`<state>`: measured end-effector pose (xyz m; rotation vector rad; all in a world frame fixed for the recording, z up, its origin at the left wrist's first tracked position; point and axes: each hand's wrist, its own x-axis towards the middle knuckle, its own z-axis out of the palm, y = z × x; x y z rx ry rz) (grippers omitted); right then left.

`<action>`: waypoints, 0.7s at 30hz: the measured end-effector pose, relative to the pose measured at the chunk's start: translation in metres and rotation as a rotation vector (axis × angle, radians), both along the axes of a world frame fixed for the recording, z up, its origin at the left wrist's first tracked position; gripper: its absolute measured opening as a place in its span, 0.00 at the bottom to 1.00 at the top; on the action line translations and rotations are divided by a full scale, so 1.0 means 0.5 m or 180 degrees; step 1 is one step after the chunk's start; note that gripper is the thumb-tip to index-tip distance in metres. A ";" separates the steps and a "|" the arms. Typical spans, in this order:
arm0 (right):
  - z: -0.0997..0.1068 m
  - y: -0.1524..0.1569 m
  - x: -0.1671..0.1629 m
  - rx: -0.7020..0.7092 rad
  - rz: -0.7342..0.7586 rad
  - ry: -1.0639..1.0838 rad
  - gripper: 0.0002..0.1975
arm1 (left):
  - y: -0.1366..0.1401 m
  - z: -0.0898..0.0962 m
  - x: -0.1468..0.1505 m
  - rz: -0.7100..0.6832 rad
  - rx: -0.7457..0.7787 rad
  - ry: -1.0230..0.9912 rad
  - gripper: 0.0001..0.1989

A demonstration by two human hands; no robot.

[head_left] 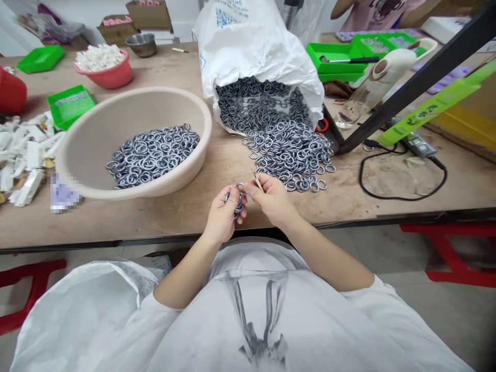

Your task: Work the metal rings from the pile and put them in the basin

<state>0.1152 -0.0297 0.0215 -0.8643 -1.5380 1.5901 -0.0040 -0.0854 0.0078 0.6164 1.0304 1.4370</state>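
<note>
Several grey rings are gathered in my left hand, its fingers closed around them near the table's front edge. My right hand meets it from the right, thumb and fingertips pinched at one ring by the left fingertips. A thin pointed tool sticks up from the right fingers; its exact kind is too small to tell. Just beyond the right hand spreads a heap of loose rings, spilling from a white sack lying on its side. To the left, a beige basin holds many similar rings.
White pieces lie at far left beside a green tray. A red bowl stands behind. On the right are a black post, a looped cable and a bottle. A person sits across.
</note>
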 end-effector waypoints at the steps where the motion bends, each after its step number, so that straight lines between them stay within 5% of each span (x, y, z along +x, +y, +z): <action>1: -0.005 -0.011 -0.001 -0.0005 -0.0049 0.0030 0.22 | -0.002 0.001 0.003 -0.0021 0.0011 0.0032 0.22; 12: 0.010 -0.001 0.030 0.1602 -0.0389 -0.1308 0.21 | -0.015 0.027 0.000 -0.0288 -0.0223 -0.0260 0.22; 16: 0.018 -0.026 0.038 0.2447 -0.0027 -0.1827 0.24 | -0.016 0.027 0.001 -0.0159 -0.0356 -0.0261 0.22; 21: 0.027 -0.039 0.038 0.2818 -0.0045 -0.2319 0.23 | -0.017 0.029 0.007 -0.0112 -0.0425 -0.0231 0.22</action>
